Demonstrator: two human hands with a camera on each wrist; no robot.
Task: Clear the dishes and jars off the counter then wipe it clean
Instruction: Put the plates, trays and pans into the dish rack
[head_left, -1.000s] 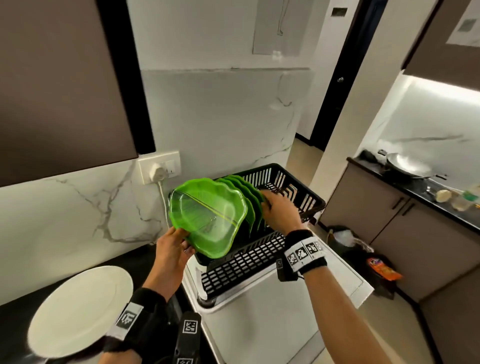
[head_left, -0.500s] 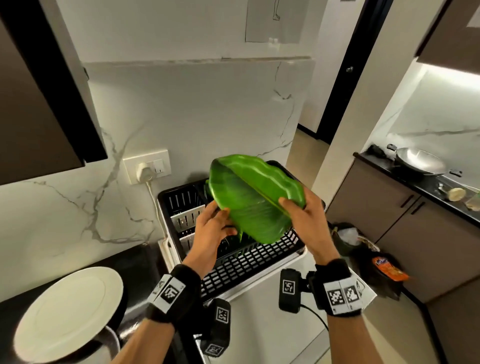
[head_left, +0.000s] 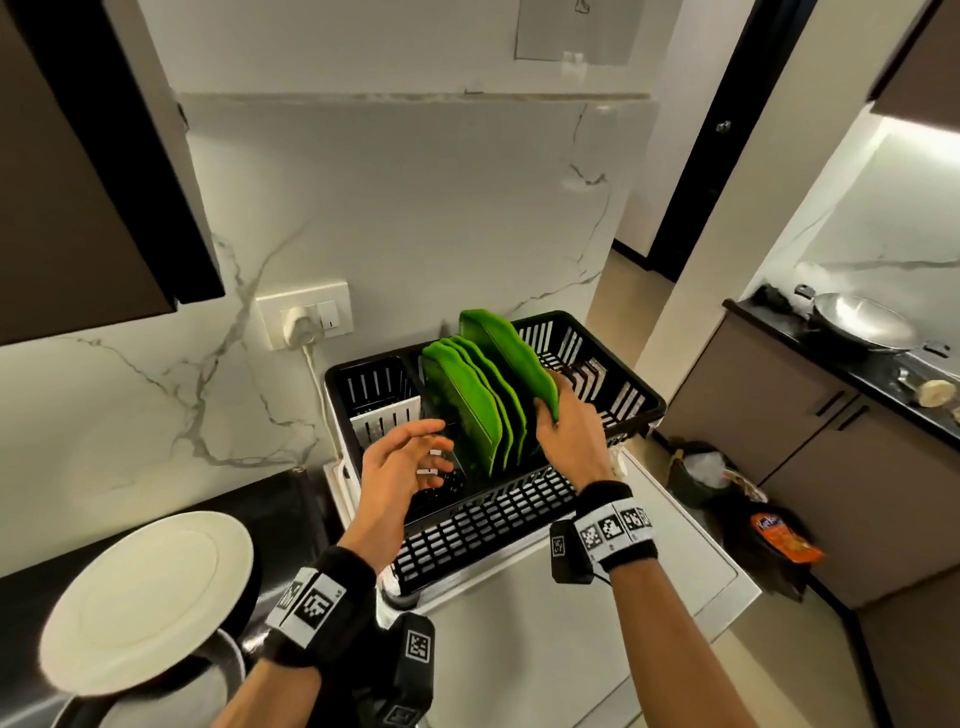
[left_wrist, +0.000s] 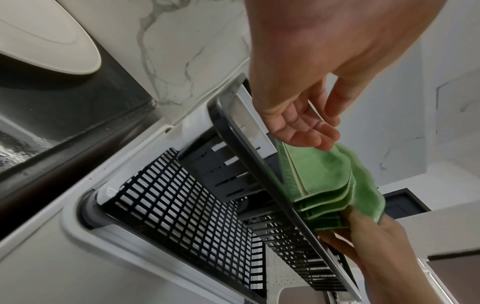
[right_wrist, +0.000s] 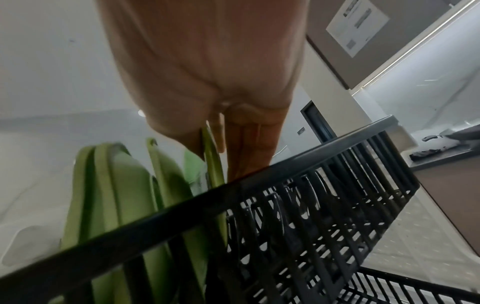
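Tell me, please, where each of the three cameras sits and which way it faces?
Head: looks forward and down at the black dish rack; both forearms, left hand, right hand show.
Left wrist: under the left hand, looks along its fingers to the rack.
Right wrist: under the right hand, looks across the rack's rim.
All share the green plates.

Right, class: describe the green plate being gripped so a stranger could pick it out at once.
Find the black rack below the marble wall. A row of green plates stands on edge inside it. The one meant is rightmost, rising above the rest, and the right hand grips its near edge.
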